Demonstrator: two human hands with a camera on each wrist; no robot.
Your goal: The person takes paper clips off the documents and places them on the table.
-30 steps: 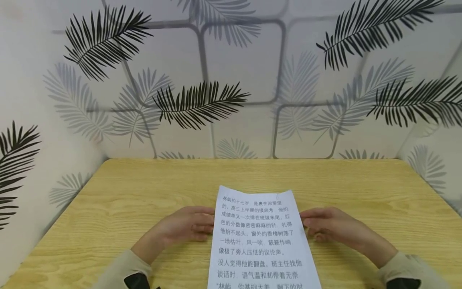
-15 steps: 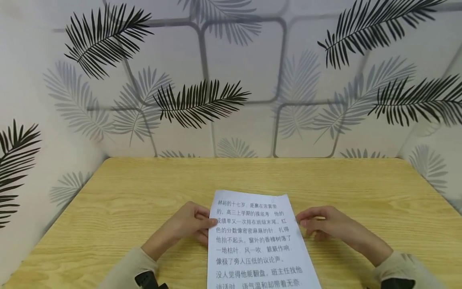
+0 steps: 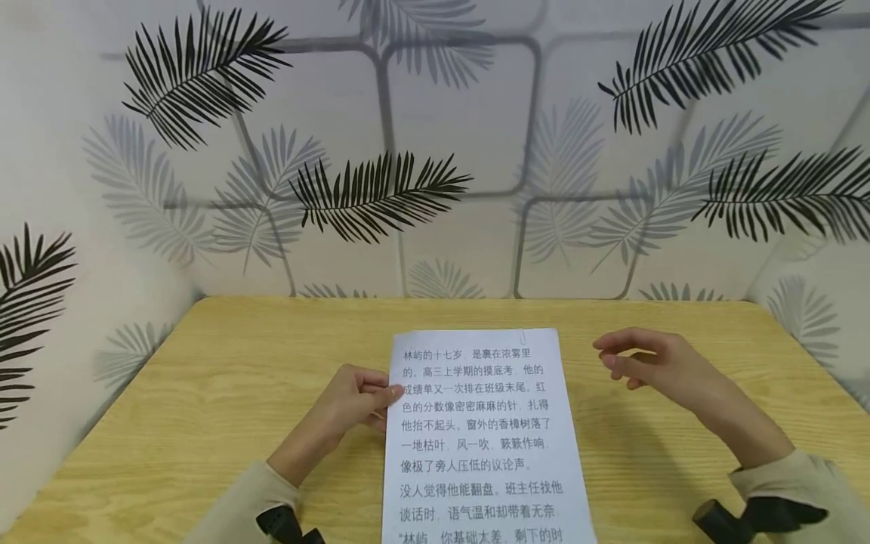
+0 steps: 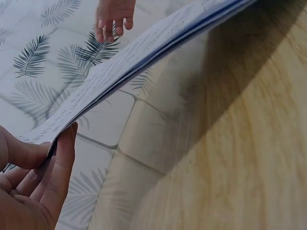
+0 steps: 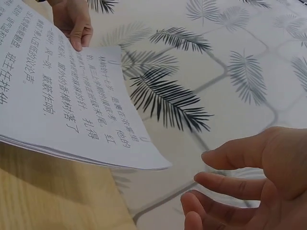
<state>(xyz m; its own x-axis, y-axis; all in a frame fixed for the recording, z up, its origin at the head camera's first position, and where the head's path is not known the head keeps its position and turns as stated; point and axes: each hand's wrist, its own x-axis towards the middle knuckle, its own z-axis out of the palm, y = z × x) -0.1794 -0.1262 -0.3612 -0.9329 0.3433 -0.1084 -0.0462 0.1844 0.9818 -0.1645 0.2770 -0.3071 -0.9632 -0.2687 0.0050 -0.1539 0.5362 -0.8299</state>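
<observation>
1. Head: the white stack of printed paper sheets (image 3: 484, 461), lower centre, looks gathered; its right edge remains unheld. The left hand (image 3: 359, 397) pinches its left edge; the right hand (image 3: 662, 370) hovers apart, right of centre.
2. Left wrist: fingers (image 4: 62, 167) clamp the sheets, lower left, above the yellowish wood-grained table (image 4: 230, 177).
3. Right wrist: the right fingers, lower right, are apart, holding nothing.
</observation>
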